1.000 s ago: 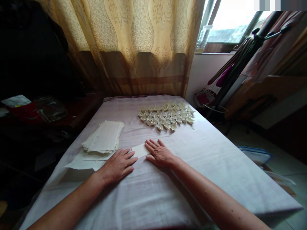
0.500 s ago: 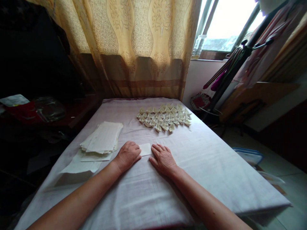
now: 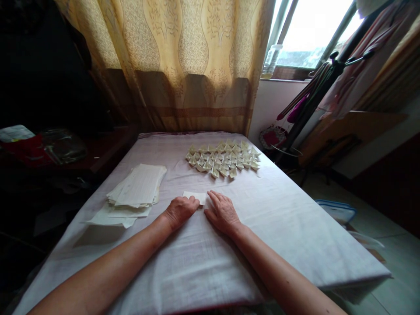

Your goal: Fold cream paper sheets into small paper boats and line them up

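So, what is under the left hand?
A small white paper on the tablecloth, its near edge under the left hand. The covered part cannot be seen.

1. We're in a home here, a lived-in room. A patterned yellow curtain (image 3: 183, 65) hangs full length behind the table (image 3: 288, 218).
2. Daylight comes in at the window (image 3: 311, 30), and a plastic bottle (image 3: 271, 61) stands on the sill.
3. Over on the right is a coat stand (image 3: 315, 87), draped with clothes and straps.
4. A pale cloth covers the table. On it lie paper sheets (image 3: 138, 190) and folded paper pieces (image 3: 221, 158) — handwork at home.
5. Tiled floor (image 3: 387, 232) on the right.
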`<state>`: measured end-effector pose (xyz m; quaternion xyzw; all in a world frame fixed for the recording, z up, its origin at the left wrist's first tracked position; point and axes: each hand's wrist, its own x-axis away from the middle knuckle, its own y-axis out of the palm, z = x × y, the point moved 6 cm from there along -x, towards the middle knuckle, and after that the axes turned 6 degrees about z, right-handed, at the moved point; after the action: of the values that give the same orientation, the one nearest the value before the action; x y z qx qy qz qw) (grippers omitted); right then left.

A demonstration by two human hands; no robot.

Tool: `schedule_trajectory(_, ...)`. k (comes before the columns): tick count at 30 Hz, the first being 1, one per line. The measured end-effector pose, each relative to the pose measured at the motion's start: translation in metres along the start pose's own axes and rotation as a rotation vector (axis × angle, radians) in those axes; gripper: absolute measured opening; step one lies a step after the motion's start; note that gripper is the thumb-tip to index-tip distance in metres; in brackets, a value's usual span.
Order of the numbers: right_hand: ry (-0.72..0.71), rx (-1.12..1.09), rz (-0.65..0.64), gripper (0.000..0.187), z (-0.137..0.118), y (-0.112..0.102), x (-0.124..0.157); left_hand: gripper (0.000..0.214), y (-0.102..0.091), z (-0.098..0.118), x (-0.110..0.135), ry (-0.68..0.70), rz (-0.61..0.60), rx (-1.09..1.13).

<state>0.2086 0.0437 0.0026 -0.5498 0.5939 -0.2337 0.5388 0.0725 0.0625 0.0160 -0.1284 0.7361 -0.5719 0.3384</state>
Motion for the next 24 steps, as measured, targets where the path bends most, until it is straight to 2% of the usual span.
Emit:
schedule_trajectory(3,-0.111,0.003,0.02,0.053,0.001,-0.001,-0.007,0.02,-0.003,-0.002,0.013,0.009,0.054,0.045)
schedule_trajectory(8,-0.497,-0.057,0.019,0.021,-0.016,-0.002,-0.006,0.019,-0.009,-0.006,0.034,-0.047,0.14,0.122)
schedule_trajectory(11,-0.602,-0.081,0.002,0.014,-0.024,-0.002,-0.003,0.017,-0.016,-0.003,0.042,-0.121,0.126,0.147)
schedule_trajectory(13,-0.618,-0.101,-0.028,0.013,-0.027,-0.002,-0.003,0.018,-0.019,0.003,0.045,-0.13,0.059,0.135)
schedule_trajectory(16,-0.566,-0.156,-0.072,0.015,-0.025,-0.002,-0.005,0.019,-0.022,0.007,0.045,-0.13,0.002,0.175)
schedule_trajectory(20,-0.447,-0.27,-0.091,0.018,-0.018,-0.003,-0.012,0.01,-0.026,-0.001,0.045,-0.183,0.052,0.343)
schedule_trajectory(24,-0.34,-0.339,-0.113,0.011,-0.012,0.0,-0.028,0.02,-0.023,-0.008,0.044,-0.244,0.097,0.408)
